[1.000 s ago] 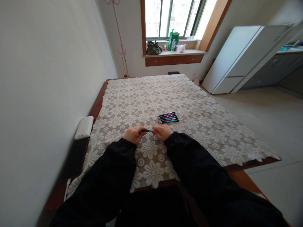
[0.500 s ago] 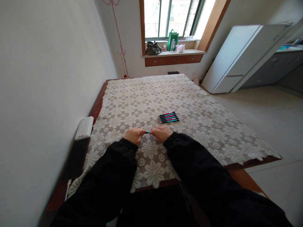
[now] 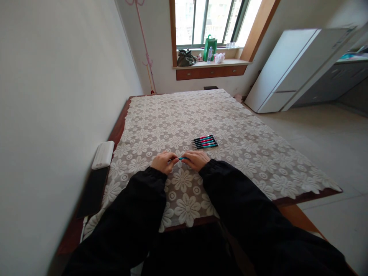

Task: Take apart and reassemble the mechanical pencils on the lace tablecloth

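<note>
A blue pen [image 3: 181, 158] lies between my two hands, held level just over the tablecloth. My left hand [image 3: 164, 162] pinches its left end with thumb and fingertips. On the other end, my right hand [image 3: 196, 159] is closed in a pinch too. Most of the pen is hidden by my fingers, so I cannot tell whether it is whole. Beyond my right hand, several red, blue and black pens [image 3: 205, 142] lie side by side in a neat row on the floral tablecloth [image 3: 184, 180].
At the table's left edge lie a white power bank [image 3: 102, 155] and a dark phone or tablet [image 3: 91, 193] with a white cable. A wall [image 3: 69, 96] runs close on the left. Past the table are a windowsill [image 3: 209, 64] with bags and a white refrigerator [image 3: 287, 69].
My fingers have shifted their grip on the pen, and more of its blue part now shows. My left hand has loosened from a fist into a fingertip pinch.
</note>
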Tool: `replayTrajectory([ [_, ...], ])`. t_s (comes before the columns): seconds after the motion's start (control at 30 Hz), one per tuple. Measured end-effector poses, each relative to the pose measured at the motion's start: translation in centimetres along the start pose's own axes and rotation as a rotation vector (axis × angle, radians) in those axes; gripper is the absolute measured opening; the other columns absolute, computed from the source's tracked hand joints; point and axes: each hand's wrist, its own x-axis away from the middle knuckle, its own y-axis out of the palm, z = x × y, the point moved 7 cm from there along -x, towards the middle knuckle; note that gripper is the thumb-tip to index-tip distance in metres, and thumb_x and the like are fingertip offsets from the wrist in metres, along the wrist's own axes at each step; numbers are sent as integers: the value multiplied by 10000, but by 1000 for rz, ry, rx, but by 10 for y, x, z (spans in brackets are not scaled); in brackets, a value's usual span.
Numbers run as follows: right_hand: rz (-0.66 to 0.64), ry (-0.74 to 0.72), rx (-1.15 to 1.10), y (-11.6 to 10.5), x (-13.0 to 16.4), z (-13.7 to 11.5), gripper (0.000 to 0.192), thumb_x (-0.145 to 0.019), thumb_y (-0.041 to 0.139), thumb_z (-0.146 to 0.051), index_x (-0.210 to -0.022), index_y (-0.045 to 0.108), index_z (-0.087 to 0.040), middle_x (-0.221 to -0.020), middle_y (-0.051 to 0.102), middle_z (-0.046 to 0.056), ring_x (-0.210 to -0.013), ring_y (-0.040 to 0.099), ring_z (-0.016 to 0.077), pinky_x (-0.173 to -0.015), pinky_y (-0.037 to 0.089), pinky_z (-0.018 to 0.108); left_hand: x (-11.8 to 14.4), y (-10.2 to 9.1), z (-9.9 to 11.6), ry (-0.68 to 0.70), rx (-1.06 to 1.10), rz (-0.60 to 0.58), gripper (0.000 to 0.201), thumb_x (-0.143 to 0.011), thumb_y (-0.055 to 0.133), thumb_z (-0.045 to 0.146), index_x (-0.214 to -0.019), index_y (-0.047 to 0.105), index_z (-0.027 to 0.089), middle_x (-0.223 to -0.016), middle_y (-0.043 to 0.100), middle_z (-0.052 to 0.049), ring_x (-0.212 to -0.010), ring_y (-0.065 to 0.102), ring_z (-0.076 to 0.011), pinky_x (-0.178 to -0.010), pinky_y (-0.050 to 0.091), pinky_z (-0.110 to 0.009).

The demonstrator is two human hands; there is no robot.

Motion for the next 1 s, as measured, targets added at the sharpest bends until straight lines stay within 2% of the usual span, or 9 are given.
replayTrajectory([
  [0.1,39,-25,-4,-3,-1,-3,269,-1050,476,-326,-913,663,-191,-881,671,45,-780,607,159,-694,363,262,0,1,-3,-36,-27,-13,376,-995,439,387,-786,708,227,-688,671,-36,-758,621,-193,-691,476,-299],
  [0.23,29,-8,-75,1,-2,2,104,-986,602,-288,-1013,650,-200,-962,689,49,-829,632,171,-699,385,254,-1,0,2,18,51,11,210,-896,626,391,-1006,704,231,-860,726,-31,-787,640,-182,-749,504,-302],
  [0.33,-6,8,-111,4,-1,4,107,-962,639,-266,-1056,642,-215,-976,718,41,-837,653,178,-685,386,254,0,4,0,8,25,-32,197,-915,596,394,-875,712,241,-783,714,-25,-803,643,-191,-722,494,-295],
  [0.43,4,0,-107,3,0,1,141,-961,646,-273,-1089,645,-215,-999,728,44,-843,660,179,-684,387,254,0,5,-4,-39,-20,-55,378,-993,444,401,-774,711,247,-674,675,-30,-794,642,-199,-690,480,-295],
  [0.53,23,-14,-84,0,0,-1,196,-983,612,-309,-1153,651,-219,-1033,717,52,-832,652,172,-685,391,254,-1,3,-3,-22,30,-8,243,-922,591,450,-980,712,248,-796,716,-22,-801,650,-192,-740,504,-308],
  [0.6,22,-33,-71,0,0,-3,203,-1012,556,-323,-1154,667,-228,-1013,703,50,-823,643,166,-686,392,253,-1,3,-2,6,59,12,281,-841,706,441,-1041,692,244,-854,727,-18,-797,653,-184,-765,514,-311],
  [0.7,23,-63,-66,0,0,-4,191,-1023,530,-314,-1066,689,-218,-947,676,47,-830,630,166,-698,395,252,0,5,0,16,30,-11,171,-873,673,401,-931,707,244,-805,716,-20,-794,654,-183,-748,506,-299],
  [0.83,46,-47,-90,-1,-1,-3,109,-970,622,-281,-1040,665,-210,-979,679,44,-839,631,171,-702,396,254,0,5,-1,-26,-44,-36,314,-965,507,423,-816,716,242,-703,675,-37,-773,655,-203,-707,494,-310],
  [1.0,20,3,-94,0,0,-1,145,-960,629,-251,-1102,641,-224,-1021,712,33,-833,641,167,-684,382,248,-1,3,2,24,80,-13,255,-853,686,416,-1047,676,251,-893,743,-27,-849,684,-201,-803,525,-328],
])
